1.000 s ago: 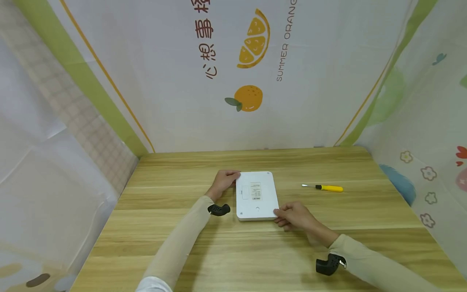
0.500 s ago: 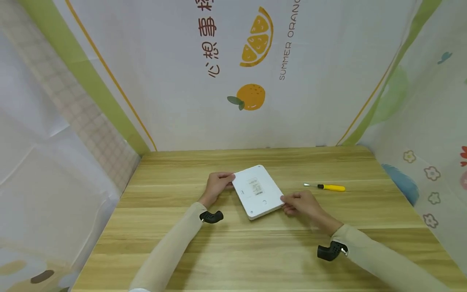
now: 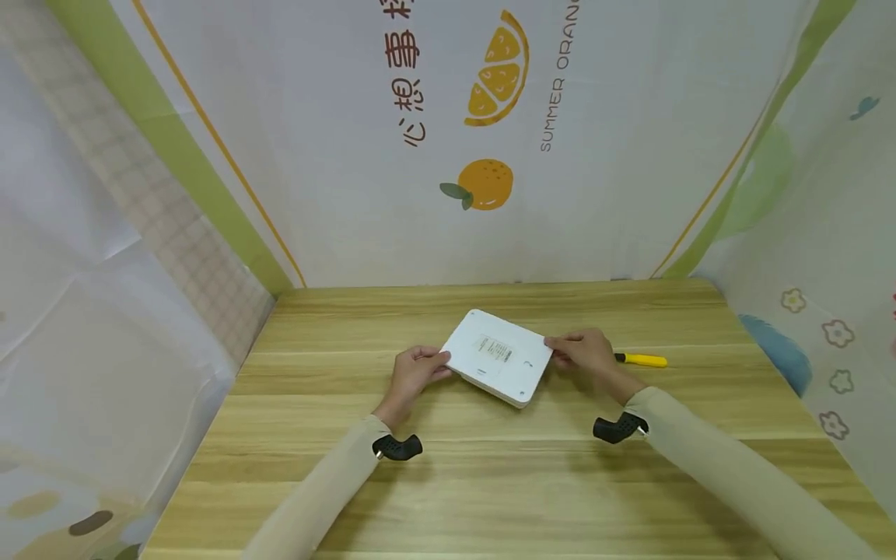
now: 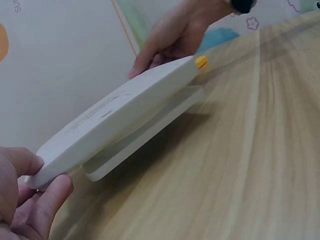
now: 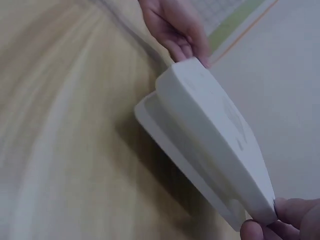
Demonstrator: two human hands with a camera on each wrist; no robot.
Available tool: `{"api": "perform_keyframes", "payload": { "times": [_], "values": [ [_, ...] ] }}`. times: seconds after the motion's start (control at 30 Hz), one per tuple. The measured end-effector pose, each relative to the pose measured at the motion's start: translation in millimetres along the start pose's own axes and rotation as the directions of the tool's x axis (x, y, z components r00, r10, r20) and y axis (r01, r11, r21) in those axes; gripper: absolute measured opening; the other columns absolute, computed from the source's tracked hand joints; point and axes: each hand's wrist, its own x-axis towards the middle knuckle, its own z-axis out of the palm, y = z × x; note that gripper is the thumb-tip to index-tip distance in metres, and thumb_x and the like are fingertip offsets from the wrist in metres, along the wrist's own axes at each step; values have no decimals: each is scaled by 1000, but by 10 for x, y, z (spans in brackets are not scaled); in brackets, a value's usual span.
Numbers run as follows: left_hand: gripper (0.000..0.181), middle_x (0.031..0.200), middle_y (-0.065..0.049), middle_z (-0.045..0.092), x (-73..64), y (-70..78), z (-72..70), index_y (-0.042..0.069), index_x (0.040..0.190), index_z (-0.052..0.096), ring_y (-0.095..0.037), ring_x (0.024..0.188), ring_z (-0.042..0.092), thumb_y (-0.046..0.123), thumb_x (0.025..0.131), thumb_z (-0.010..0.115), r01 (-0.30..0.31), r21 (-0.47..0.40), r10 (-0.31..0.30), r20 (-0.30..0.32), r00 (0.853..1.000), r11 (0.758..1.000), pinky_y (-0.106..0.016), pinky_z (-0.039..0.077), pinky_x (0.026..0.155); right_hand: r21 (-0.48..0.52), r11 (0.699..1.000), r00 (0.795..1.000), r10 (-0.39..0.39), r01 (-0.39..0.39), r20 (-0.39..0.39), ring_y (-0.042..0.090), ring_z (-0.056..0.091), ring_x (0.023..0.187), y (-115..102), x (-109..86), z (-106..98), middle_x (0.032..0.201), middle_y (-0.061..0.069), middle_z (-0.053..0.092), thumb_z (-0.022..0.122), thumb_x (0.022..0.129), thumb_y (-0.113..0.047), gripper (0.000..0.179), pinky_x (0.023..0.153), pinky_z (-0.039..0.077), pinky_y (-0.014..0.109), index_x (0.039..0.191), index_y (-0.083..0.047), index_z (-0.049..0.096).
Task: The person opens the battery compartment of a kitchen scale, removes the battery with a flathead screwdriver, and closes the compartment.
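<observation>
A white kitchen scale (image 3: pixel 498 359) is held upside down, its underside with a printed label facing up. My left hand (image 3: pixel 411 378) pinches its left corner between thumb and fingers. At the far right corner, my right hand (image 3: pixel 586 351) grips it the same way. In the left wrist view the thinner platform (image 4: pixel 145 142) shows below the thick body (image 4: pixel 117 112), with a shadow on the table underneath. The right wrist view shows the scale's body (image 5: pixel 215 130) tilted between both hands. A yellow-handled screwdriver (image 3: pixel 645 360) lies behind my right hand, its shaft mostly hidden.
The wood-grain table (image 3: pixel 448 498) runs back to a white curtain (image 3: pixel 336 194) printed with oranges. More printed cloth (image 3: pixel 784 373) hangs along the right side and the left. A black camera mount (image 3: pixel 397 447) sits on my left wrist, another (image 3: pixel 619 428) on my right.
Both hands have turned the scale counterclockwise in the head view. My right hand moved up and away, now covering the screwdriver's shaft, while my left hand came slightly nearer.
</observation>
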Motion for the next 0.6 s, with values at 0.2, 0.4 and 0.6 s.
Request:
{"api": "perform_keyframes", "payload": {
  "times": [0.2,0.4,0.6],
  "values": [
    [16,97,-15,69,-114,-83,56,-9,104,58,-16,80,73,-4,94,69,29,-72,-30,-5,1000,997,-27,66,81,-41,999,1000,-21,22,12,14,70,81,-124,220,-1,87,1,76,74,95,-37,43,79,65,29,117,1,75],
    [16,101,-17,64,-217,-153,97,-10,106,54,-18,86,71,-6,95,66,48,-108,-47,11,999,993,-31,65,88,-95,995,999,-23,27,39,13,66,82,-174,427,40,91,2,75,74,95,-36,43,77,61,27,117,1,75],
    [17,105,-19,57,-265,-179,125,-10,106,50,-18,88,70,-12,95,62,64,-184,-60,30,998,981,-35,63,94,-105,994,999,-11,16,47,10,63,82,-168,532,98,101,6,75,74,96,-34,43,74,59,22,119,2,74]
  ]
}}
